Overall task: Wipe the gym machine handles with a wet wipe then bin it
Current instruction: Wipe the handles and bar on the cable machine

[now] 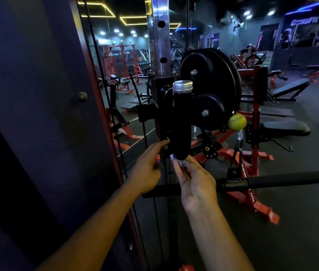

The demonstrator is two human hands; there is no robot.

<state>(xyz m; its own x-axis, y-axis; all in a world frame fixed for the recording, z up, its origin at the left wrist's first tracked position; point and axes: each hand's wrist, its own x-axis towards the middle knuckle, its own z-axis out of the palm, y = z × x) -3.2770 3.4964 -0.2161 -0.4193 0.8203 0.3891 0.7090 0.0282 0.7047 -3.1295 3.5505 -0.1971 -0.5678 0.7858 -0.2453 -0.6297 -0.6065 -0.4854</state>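
Fingers [180, 165] of the right hand [195, 184] are straight, palm up, with a small whitish bit, likely the wet wipe [174, 158], at the tips under the bottom end of the upright black handle [181, 122]; whether they pinch the wipe or just carry it is hard to tell, too small and blurred. Left hand [147, 169] sits just left of them, fingers loosely extended, index tip touching the handle's lower left side, holding nothing that I can see. Handle rises straight above the fingers, silver cap on top, weight plates [211, 79] behind it. A second, horizontal foam bar [283, 179] lies to the right of the fingers, near wrist level.

Judgement: wiping is at the start on this handle. To do it well, spread the wipe flat across the fingers, wrap it round the grip, steady the handle with the left hand, and stroke the whole length up to the cap, turning to cover the back. Horizontal bar probably needs the same. No bin visible.
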